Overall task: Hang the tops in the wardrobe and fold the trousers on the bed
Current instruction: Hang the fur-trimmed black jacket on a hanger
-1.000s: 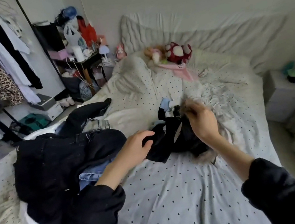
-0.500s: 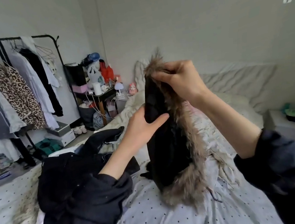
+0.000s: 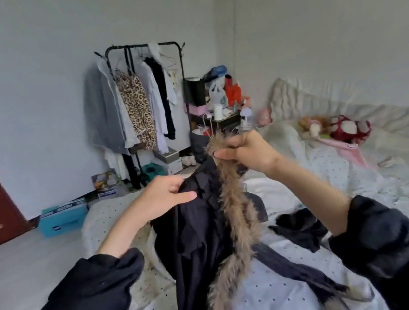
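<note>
Both hands lifted a black fur-trimmed top [image 3: 201, 239] above the bed [image 3: 290, 300], left hand [image 3: 163, 198] and right hand [image 3: 247, 151] each pinching its upper edge, apparently ready for a hanger from the clothes rail [image 3: 142, 46].

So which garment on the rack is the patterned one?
The leopard-print slip dress on the clothes rack. It hangs between the sheer grey top and the white shirt, both of which are plain.

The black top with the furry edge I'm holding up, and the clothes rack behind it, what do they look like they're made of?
Black top: thin matte woven cloth, draping in soft folds. Its trim: shaggy brown-grey fur, probably faux. Clothes rack: thin black tubes, likely painted metal.
</note>
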{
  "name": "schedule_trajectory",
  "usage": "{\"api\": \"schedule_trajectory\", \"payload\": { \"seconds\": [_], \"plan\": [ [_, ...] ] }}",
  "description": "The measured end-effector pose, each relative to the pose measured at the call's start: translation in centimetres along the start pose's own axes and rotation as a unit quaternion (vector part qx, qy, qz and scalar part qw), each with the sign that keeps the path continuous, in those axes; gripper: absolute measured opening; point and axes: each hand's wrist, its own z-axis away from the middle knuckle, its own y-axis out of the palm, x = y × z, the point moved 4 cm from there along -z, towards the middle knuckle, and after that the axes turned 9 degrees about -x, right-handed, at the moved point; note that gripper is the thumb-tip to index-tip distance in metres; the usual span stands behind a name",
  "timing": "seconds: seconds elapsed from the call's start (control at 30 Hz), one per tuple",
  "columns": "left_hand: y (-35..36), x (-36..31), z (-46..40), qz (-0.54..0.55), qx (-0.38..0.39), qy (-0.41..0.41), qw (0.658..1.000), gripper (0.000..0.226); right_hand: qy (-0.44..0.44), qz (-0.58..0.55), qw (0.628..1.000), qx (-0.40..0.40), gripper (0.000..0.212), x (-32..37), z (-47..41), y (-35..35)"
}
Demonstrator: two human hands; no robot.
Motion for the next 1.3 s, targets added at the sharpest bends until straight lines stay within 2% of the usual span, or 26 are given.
{"api": "schedule_trajectory", "payload": {
  "seconds": [0.07, 0.17, 0.3, 0.4, 0.43, 0.5, 0.57, 0.7, 0.8, 0.9, 0.93, 1.03, 1.13, 1.17, 1.23, 1.3],
  "plan": [
    [-3.0, 1.2, 3.0, -0.011, -0.007, -0.02, 1.0, 0.021, -0.047, 0.009, 0.998, 0.044, 0.036, 2.8, 0.0, 3.4],
    [-7.6, 2.4, 8.1, 0.0, -0.056, -0.031, 0.998, 0.011, -0.097, -0.001, 0.991, 0.095, 0.035, 6.9, 0.7, 8.7],
    [-13.5, 3.3, 14.1, 0.025, -0.204, -0.047, 0.977, 0.013, -0.138, -0.044, 0.974, 0.177, 0.012, 12.6, 3.6, 16.6],
    [-16.2, 3.3, 18.1, 0.054, -0.258, -0.034, 0.964, 0.009, -0.143, -0.11, 0.959, 0.217, 0.029, 16.2, 6.4, 21.7],
    [-17.2, 3.6, 19.6, 0.055, -0.285, -0.039, 0.956, 0.009, -0.145, -0.126, 0.956, 0.224, 0.029, 17.2, 7.3, 23.2],
    [-19.3, 4.3, 22.6, 0.033, -0.332, -0.054, 0.941, 0.005, -0.149, -0.152, 0.945, 0.249, 0.021, 18.9, 9.1, 26.0],
    [-21.2, 5.0, 25.2, -0.014, -0.344, -0.068, 0.936, 0.013, -0.136, -0.175, 0.932, 0.286, 0.013, 19.7, 10.6, 28.4],
    [-25.1, 6.4, 31.4, -0.109, -0.368, -0.112, 0.917, 0.019, -0.134, -0.186, 0.907, 0.353, 0.019, 20.2, 13.1, 33.9],
    [-27.8, 7.7, 36.7, -0.11, -0.406, -0.155, 0.894, 0.021, -0.14, -0.102, 0.867, 0.466, 0.008, 19.7, 15.9, 39.3],
    [-30.7, 7.8, 41.7, -0.107, -0.457, -0.189, 0.863, 0.02, -0.168, -0.049, 0.783, 0.596, 0.047, 20.7, 20.3, 45.1],
    [-31.4, 7.7, 42.9, -0.104, -0.469, -0.193, 0.856, 0.019, -0.183, -0.057, 0.767, 0.613, 0.051, 21.5, 21.5, 46.5],
    [-33.5, 7.2, 47.1, -0.113, -0.518, -0.213, 0.821, 0.018, -0.278, -0.074, 0.729, 0.622, 0.034, 25.5, 25.0, 50.9],
    [-34.9, 6.8, 51.4, -0.127, -0.577, -0.233, 0.773, 0.013, -0.359, -0.084, 0.699, 0.613, 0.004, 29.1, 27.1, 54.0],
    [-35.2, 6.5, 52.6, -0.132, -0.592, -0.233, 0.76, 0.013, -0.377, -0.086, 0.691, 0.611, 0.004, 30.0, 27.5, 54.8],
    [-35.6, 5.5, 55.3, -0.133, -0.625, -0.228, 0.735, 0.028, -0.405, -0.099, 0.664, 0.621, 0.023, 32.0, 28.7, 56.7],
    [-36.0, 4.6, 57.4, -0.143, -0.651, -0.233, 0.708, 0.035, -0.403, -0.109, 0.642, 0.643, 0.03, 33.8, 30.2, 57.9]
  ]
}}
